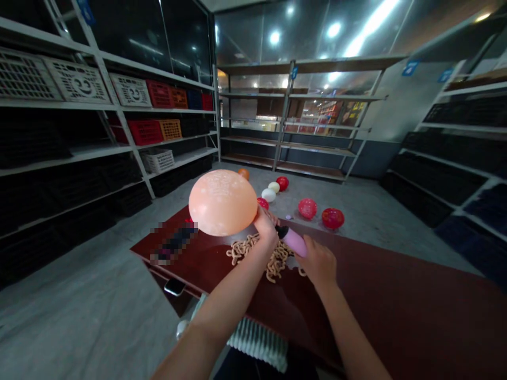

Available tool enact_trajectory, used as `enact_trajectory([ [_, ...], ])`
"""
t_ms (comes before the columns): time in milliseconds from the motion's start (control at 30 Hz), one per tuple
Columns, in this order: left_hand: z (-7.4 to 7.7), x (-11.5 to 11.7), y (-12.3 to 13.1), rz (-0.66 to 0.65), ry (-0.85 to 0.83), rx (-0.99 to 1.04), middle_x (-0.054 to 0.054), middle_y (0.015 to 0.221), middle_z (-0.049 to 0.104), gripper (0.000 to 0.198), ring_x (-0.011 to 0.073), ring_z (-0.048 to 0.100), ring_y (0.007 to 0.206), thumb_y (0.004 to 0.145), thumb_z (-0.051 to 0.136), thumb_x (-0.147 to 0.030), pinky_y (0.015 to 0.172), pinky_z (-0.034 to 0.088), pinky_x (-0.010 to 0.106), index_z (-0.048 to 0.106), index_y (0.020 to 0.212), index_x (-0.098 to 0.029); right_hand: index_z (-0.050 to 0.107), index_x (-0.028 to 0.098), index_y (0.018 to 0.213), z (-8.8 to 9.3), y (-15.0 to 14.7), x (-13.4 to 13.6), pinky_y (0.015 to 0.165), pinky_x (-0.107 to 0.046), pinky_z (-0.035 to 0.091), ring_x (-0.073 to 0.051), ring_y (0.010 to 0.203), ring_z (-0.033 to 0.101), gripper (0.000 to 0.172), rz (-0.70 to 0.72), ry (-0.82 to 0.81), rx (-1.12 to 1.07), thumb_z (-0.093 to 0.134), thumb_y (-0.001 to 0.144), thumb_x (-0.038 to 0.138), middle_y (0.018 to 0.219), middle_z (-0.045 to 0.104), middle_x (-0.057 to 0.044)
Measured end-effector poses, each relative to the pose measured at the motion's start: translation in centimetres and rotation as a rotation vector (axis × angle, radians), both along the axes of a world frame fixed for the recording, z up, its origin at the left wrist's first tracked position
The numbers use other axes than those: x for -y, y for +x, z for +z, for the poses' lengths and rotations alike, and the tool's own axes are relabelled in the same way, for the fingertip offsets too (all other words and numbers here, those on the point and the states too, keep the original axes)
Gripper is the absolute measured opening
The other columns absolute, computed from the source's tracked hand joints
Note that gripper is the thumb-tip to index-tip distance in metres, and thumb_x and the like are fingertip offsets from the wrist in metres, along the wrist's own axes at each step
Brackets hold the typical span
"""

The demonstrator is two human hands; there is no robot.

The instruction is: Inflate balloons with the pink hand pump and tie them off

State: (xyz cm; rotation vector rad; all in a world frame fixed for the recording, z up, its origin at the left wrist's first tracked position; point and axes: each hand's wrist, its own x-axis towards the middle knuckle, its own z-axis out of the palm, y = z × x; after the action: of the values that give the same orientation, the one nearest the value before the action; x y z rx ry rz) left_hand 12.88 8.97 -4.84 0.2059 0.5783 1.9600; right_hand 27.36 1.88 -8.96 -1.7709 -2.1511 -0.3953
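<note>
My left hand (266, 220) is closed at the neck of a large peach balloon (222, 202), which is inflated and points to the left. In my right hand (320, 262) is a pink hand pump (295, 242) with a black end toward my left hand. The pump's black end meets or nearly meets the balloon's neck; my left fingers hide the exact contact. Under both hands, a pile of tan, curled, uninflated balloons (277, 259) lies on the dark red table (372, 279).
A pixelated dark object (174, 244) lies at the table's left end. On the floor beyond are several inflated balloons, including a red one (333, 218) and a white one (268, 195). Shelves with crates (144, 132) line the left; a metal rack (283, 121) stands behind.
</note>
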Motion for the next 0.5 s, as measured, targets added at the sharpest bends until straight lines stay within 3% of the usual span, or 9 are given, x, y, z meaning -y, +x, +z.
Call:
enact_trajectory([
  [133, 0.5, 1.2, 0.6, -0.061, -0.002, -0.054, -0.005, 0.043, 0.021, 0.053, 0.0064, 0.027, 0.029, 0.102, 0.049, -0.03, 0.042, 0.016, 0.029, 0.028, 0.055, -0.021, 0.06, 0.022, 0.12, 0.2, -0.8, 2.2, 0.072, -0.036, 0.049, -0.03, 0.087, 0.072, 0.037, -0.051, -0.091, -0.076, 0.055, 0.088, 0.039, 0.1, 0.075, -0.011],
  [300, 1.0, 2.8, 1.2, -0.093, -0.05, -0.142, -0.008, 0.04, 0.024, 0.05, 0.0066, 0.022, 0.029, 0.099, 0.05, -0.025, 0.036, 0.016, 0.023, 0.027, 0.055, -0.021, 0.057, 0.025, 0.125, -1.0, -1.1, 4.8, 0.066, -0.034, 0.049, -0.028, 0.085, 0.074, 0.047, -0.114, -0.258, -0.271, 0.058, 0.086, 0.051, 0.098, 0.076, -0.008],
  [500, 1.6, 4.8, 1.2, -0.133, -0.069, -0.173, -0.009, 0.045, 0.022, 0.048, 0.0031, 0.026, 0.033, 0.103, 0.046, -0.027, 0.041, 0.018, 0.022, 0.025, 0.06, -0.022, 0.06, 0.025, 0.123, -3.3, -1.1, 5.8, 0.066, -0.032, 0.049, -0.028, 0.085, 0.073, 0.05, -0.084, -0.127, -0.342, 0.063, 0.083, 0.053, 0.1, 0.077, -0.007],
])
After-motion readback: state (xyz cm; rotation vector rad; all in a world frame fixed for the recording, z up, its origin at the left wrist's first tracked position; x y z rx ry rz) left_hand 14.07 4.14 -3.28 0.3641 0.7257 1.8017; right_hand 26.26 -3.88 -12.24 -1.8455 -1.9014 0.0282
